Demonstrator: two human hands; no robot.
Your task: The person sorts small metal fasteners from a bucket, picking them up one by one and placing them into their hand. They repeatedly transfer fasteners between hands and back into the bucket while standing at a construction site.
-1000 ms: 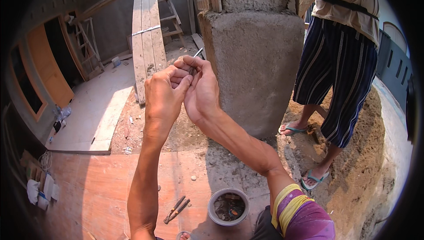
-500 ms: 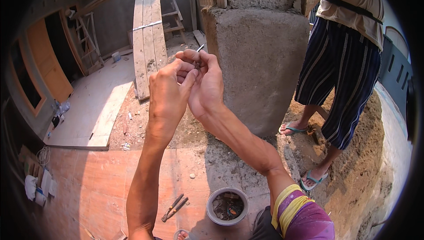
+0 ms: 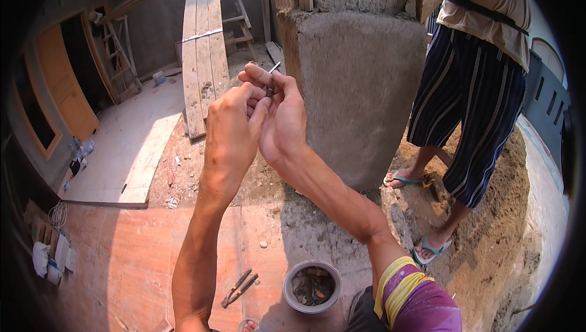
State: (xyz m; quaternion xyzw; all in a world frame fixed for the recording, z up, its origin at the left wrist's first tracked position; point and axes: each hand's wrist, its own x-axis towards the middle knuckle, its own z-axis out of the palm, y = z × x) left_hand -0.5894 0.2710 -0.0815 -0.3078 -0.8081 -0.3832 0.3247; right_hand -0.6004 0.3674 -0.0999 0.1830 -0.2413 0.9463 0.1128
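Both of my hands are raised together in front of the grey plastered pillar (image 3: 366, 94). Between the fingertips of my right hand (image 3: 284, 118) is a small thin rod (image 3: 276, 66) with a pale, shiny upper end. Its lower part looks dark and is mostly covered by fingers, so its kind is unclear. My left hand (image 3: 231, 127) is closed with thumb and fingers pinching at that dark lower part, its back toward me. On the floor below lie pincers (image 3: 240, 288) with dark handles. Beside them stands a round grey tub (image 3: 287, 286) with dark bits and debris inside.
At the right a person in striped trousers (image 3: 470, 106) and sandals stands by a sand heap (image 3: 488, 240). Long planks (image 3: 204, 45) slope down left of the pillar, with a wooden ladder (image 3: 238, 8) behind. Reddish boards (image 3: 140, 246) cover the near floor; rubble lies beyond them.
The view has shifted very slightly. Both hands stay at the rod, with only a small movement of the fingers around it.
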